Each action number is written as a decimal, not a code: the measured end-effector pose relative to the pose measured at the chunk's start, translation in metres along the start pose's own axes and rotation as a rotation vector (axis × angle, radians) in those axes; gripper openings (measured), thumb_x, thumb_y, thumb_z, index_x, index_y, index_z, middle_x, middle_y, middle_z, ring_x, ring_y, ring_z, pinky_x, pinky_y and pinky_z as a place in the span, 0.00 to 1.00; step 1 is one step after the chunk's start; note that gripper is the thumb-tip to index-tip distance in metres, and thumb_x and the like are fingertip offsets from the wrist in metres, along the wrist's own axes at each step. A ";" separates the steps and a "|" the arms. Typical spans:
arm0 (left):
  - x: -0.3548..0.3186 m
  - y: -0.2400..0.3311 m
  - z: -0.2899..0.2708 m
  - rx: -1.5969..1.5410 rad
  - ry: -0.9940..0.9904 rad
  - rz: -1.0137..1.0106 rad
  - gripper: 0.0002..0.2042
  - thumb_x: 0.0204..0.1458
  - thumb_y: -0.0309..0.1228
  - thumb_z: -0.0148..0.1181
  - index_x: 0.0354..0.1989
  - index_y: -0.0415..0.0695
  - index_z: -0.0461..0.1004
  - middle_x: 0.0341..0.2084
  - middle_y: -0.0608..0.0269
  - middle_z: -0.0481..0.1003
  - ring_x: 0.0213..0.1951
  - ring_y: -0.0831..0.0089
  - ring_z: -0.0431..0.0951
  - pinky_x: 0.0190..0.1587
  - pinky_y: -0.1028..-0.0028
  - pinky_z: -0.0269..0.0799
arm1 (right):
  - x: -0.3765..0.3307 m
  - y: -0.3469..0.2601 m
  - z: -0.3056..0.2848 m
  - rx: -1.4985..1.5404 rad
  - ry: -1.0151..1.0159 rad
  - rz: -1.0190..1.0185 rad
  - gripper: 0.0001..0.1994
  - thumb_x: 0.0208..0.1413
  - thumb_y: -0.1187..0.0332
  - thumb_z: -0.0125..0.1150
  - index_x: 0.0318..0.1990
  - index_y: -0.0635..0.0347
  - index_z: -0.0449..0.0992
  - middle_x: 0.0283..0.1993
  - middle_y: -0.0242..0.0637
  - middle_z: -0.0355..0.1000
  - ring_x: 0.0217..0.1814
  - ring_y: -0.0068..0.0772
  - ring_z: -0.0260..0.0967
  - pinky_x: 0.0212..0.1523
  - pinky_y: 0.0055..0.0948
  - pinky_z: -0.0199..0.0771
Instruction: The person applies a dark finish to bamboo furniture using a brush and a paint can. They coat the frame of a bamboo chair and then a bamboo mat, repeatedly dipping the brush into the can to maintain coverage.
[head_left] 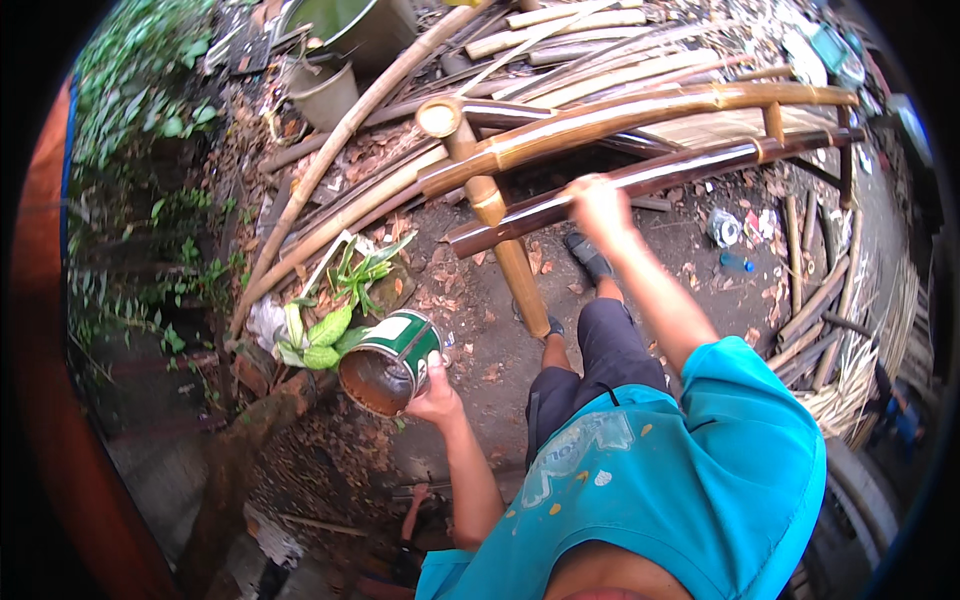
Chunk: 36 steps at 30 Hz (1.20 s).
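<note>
My left hand (pixel 436 396) is wrapped round a green and white tin can (pixel 412 338), tilted so its mouth shows a brown-stained inside. Ahead of me stands a bamboo frame with a glossy light-brown upper pole (pixel 640 118) and a wet-looking dark brown lower pole (pixel 690 168). A thick bamboo post (pixel 520 285) slants down at the frame's left end. My right hand (pixel 600 208) is closed against the near side of the dark pole. It is slightly blurred, and whatever its fingers hold is hidden.
Bamboo poles (pixel 590 40) lie piled behind the frame, beside a grey bucket (pixel 325 92). Green leaves (pixel 325 335) lie left of the can. A blue plastic bottle (pixel 737 262) and dry leaves litter the dirt. More bamboo lengths (pixel 815 310) lie at right.
</note>
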<state>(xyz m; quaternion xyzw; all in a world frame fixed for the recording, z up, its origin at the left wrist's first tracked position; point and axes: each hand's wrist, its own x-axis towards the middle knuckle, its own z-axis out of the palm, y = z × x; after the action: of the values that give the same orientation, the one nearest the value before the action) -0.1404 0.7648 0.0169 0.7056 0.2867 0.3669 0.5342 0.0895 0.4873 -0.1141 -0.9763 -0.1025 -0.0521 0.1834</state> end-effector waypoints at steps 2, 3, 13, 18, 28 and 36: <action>0.005 0.004 0.003 0.018 -0.052 0.031 0.27 0.49 0.21 0.68 0.57 0.27 0.67 0.52 0.47 0.74 0.49 0.62 0.77 0.54 0.65 0.74 | -0.022 -0.072 0.031 0.247 -0.097 -0.176 0.07 0.57 0.66 0.60 0.39 0.55 0.81 0.38 0.44 0.79 0.39 0.47 0.78 0.41 0.40 0.79; 0.007 0.006 0.005 0.032 -0.072 0.047 0.27 0.49 0.21 0.68 0.58 0.27 0.66 0.52 0.47 0.74 0.49 0.62 0.77 0.54 0.65 0.74 | -0.031 -0.096 0.036 0.466 -0.201 -0.193 0.08 0.57 0.65 0.61 0.41 0.56 0.82 0.38 0.45 0.79 0.40 0.47 0.79 0.43 0.40 0.79; 0.007 0.020 0.017 0.018 -0.087 -0.082 0.28 0.50 0.23 0.69 0.59 0.28 0.65 0.53 0.47 0.73 0.50 0.61 0.76 0.54 0.64 0.74 | 0.018 -0.042 0.016 0.578 0.125 -0.366 0.11 0.61 0.68 0.60 0.49 0.59 0.80 0.44 0.43 0.78 0.43 0.42 0.78 0.44 0.34 0.79; 0.009 0.019 0.018 -0.008 -0.055 0.021 0.28 0.49 0.22 0.68 0.59 0.28 0.65 0.52 0.48 0.73 0.50 0.62 0.77 0.54 0.64 0.73 | 0.016 -0.103 0.030 0.792 -0.459 -0.105 0.20 0.57 0.61 0.62 0.58 0.47 0.77 0.54 0.43 0.75 0.57 0.41 0.73 0.55 0.35 0.75; 0.003 0.022 0.011 0.014 -0.040 -0.081 0.27 0.49 0.21 0.69 0.56 0.27 0.67 0.50 0.48 0.74 0.48 0.62 0.78 0.54 0.64 0.74 | 0.130 -0.109 0.069 1.677 0.275 0.790 0.11 0.58 0.71 0.67 0.48 0.61 0.81 0.41 0.32 0.80 0.39 0.22 0.76 0.40 0.23 0.78; 0.003 -0.009 -0.005 0.071 -0.020 -0.068 0.24 0.48 0.18 0.67 0.55 0.27 0.69 0.50 0.48 0.76 0.48 0.64 0.79 0.52 0.66 0.75 | 0.078 -0.167 0.078 1.787 0.225 1.018 0.17 0.58 0.69 0.68 0.53 0.61 0.75 0.48 0.32 0.74 0.44 0.22 0.74 0.38 0.23 0.81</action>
<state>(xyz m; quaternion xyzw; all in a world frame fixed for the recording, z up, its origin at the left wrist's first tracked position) -0.1431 0.7726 0.0093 0.7177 0.3181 0.3308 0.5237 0.1336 0.6822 -0.1182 -0.4011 0.3390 0.0358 0.8502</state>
